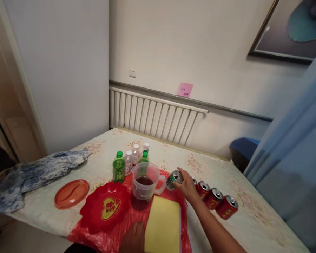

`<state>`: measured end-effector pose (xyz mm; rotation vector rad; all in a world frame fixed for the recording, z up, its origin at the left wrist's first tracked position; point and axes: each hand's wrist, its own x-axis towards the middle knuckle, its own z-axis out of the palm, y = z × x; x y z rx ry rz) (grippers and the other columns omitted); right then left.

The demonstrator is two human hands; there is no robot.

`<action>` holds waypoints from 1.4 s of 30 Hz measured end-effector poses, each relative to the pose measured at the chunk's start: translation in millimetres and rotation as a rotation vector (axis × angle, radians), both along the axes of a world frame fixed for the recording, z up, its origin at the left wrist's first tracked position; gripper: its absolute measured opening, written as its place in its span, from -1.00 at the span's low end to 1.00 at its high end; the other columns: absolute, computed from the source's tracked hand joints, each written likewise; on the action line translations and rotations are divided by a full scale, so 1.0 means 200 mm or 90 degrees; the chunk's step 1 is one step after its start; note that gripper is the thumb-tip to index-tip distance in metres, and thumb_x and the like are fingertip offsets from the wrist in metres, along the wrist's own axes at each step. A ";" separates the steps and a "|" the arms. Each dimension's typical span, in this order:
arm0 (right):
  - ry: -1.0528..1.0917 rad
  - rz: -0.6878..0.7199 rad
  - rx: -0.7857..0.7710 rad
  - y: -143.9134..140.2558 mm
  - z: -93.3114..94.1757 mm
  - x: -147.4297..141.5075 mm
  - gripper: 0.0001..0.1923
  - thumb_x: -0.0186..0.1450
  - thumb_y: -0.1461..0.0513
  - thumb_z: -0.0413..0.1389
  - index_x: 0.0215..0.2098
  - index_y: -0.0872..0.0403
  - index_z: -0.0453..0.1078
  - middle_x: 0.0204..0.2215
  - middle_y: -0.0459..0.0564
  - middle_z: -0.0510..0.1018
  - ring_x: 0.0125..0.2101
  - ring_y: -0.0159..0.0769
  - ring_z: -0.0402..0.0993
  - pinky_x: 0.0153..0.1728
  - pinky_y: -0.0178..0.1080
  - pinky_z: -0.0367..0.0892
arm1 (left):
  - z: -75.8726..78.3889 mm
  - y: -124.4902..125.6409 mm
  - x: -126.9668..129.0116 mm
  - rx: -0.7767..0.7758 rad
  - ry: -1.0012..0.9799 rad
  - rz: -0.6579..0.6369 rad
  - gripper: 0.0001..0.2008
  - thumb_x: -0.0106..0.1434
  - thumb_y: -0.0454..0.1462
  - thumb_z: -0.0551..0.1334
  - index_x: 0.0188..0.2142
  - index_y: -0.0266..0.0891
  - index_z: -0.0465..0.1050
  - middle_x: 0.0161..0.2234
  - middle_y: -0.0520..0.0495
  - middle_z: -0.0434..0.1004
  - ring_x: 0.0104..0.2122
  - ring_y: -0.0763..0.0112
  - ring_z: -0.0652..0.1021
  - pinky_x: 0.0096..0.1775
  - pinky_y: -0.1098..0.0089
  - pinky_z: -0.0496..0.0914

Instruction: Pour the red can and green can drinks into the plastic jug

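My right hand point(185, 184) is closed round a green drink can point(171, 181), which tilts toward the left beside the handle of a clear plastic measuring jug point(142, 189). Dark brown liquid stands in the jug. Low in the view, my left hand point(133, 239) rests on the red plastic sheet point(97, 240), at the left edge of a yellow pad point(163, 223). It holds nothing that I can see, and its fingers are partly in shadow. A red scalloped plate point(91, 211) with a gold heart design lies left of the jug.
Red cans point(228, 208) stand in a row at the right, partly behind my forearm. Green-capped bottles point(119, 168) and white-capped bottles point(129, 163) are grouped behind the jug. An orange lid point(72, 194) and a bunched patterned cloth point(47, 172) lie at the left.
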<state>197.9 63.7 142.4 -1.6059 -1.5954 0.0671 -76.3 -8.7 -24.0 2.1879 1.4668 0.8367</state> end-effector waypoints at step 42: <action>0.248 0.153 -0.241 -0.99 -0.03 -0.31 -0.17 -0.13 0.43 0.20 0.15 -0.02 0.37 0.18 0.03 0.41 0.23 0.00 0.23 0.29 0.01 0.04 | 0.51 -0.32 0.20 -0.305 -0.345 -0.311 -0.26 -0.08 -0.36 0.31 0.16 -0.18 0.28 0.05 -0.15 0.47 0.02 0.07 0.48 0.05 0.17 0.38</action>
